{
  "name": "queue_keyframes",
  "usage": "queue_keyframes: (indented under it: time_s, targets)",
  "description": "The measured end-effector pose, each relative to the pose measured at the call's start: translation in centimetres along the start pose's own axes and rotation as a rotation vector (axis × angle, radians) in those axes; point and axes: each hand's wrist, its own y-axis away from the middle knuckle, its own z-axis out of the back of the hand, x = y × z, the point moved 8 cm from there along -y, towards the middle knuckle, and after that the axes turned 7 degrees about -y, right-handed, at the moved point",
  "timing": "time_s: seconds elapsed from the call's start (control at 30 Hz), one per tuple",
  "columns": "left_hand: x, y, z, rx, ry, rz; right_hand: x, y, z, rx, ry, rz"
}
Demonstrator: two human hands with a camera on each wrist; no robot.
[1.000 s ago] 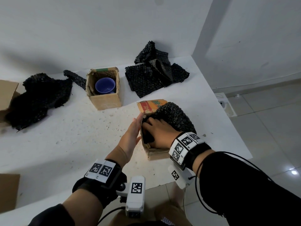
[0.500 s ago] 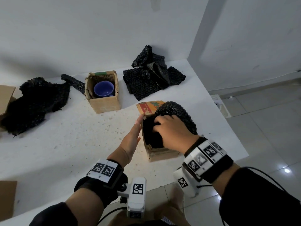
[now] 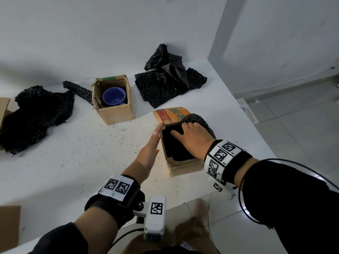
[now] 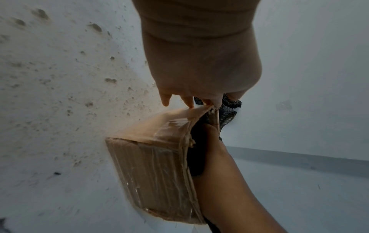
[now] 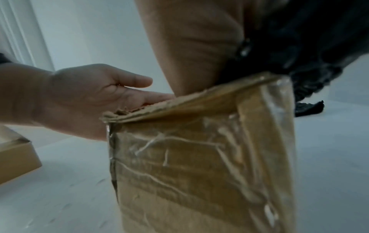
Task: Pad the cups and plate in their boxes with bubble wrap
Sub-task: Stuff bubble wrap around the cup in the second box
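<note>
A taped cardboard box [image 3: 185, 166] stands near the table's front edge, its printed flap [image 3: 172, 115] raised at the back. Black bubble wrap [image 3: 174, 145] fills its opening and bulges over the right rim. My right hand [image 3: 194, 138] lies on top of the wrap and presses it down, fingers spread. My left hand [image 3: 149, 149] rests flat against the box's left wall, fingertips at the rim [image 4: 189, 104]. Whatever is inside this box is hidden. Farther back, a second open box [image 3: 115, 112] holds a blue cup [image 3: 113, 97] with no wrap over it.
Loose black bubble wrap lies in a pile [image 3: 168, 81] at the back right and another pile [image 3: 36, 114] at the left. Cardboard pieces [image 3: 9, 226] sit at the left edges. The table's front edge [image 3: 183, 203] and right edge are close to the near box; tiled floor lies beyond.
My right hand has gone from digging into the box with curled fingers to lying flatter on top of the wrap. The left hand stays on the box's side.
</note>
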Motion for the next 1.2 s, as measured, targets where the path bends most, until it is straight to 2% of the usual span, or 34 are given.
queue_keyframes:
  time_s: [0.13, 0.27, 0.3, 0.4, 0.47, 0.6, 0.73, 0.8, 0.97, 1.07, 1.13, 1.2]
  targets:
    - [0.0, 0.2, -0.2, -0.006, -0.012, 0.001, 0.1, 0.3, -0.2, 0.034, -0.206, -0.030]
    - [-0.3, 0.2, -0.2, -0.005, -0.012, -0.003, 0.5, 0.6, -0.3, 0.158, -0.542, -0.070]
    - [-0.3, 0.2, -0.3, -0.003, -0.009, -0.004, 0.8, 0.9, 0.2, 0.135, -0.535, -0.059]
    - [-0.4, 0.3, -0.3, -0.001, -0.005, -0.010, 1.3, 1.7, 2.8, -0.198, -0.400, -0.075]
    - [-0.4, 0.3, -0.2, -0.003, -0.004, -0.008, 1.0, 1.9, 2.2, -0.266, -0.395, -0.152]
    - [-0.4, 0.2, -0.2, -0.008, -0.025, -0.015, 0.2, 1.1, -1.8, -0.132, -0.610, -0.242]
    - [-0.3, 0.2, -0.2, -0.017, -0.008, -0.015, -0.3, 0.0, -3.1, -0.060, -0.955, -0.346]
    - [-0.4, 0.2, -0.3, -0.020, -0.005, -0.016, -0.8, -0.8, -3.5, -0.005, -1.027, -0.406]
    - [-0.6, 0.4, -0.3, -0.017, -0.039, -0.018, -0.5, -1.8, -3.9, 0.130, -0.974, -0.401]
    - [-0.4, 0.5, -0.2, -0.015, -0.041, -0.021, -0.4, -1.4, -3.2, 0.142, -0.869, -0.364]
    - [-0.4, 0.5, -0.2, -0.015, -0.042, -0.019, -0.4, -0.7, -1.4, 0.026, -0.666, -0.297]
    - [-0.5, 0.5, -0.1, -0.008, -0.048, -0.019, 0.3, 0.5, 0.7, -0.177, -0.513, -0.214]
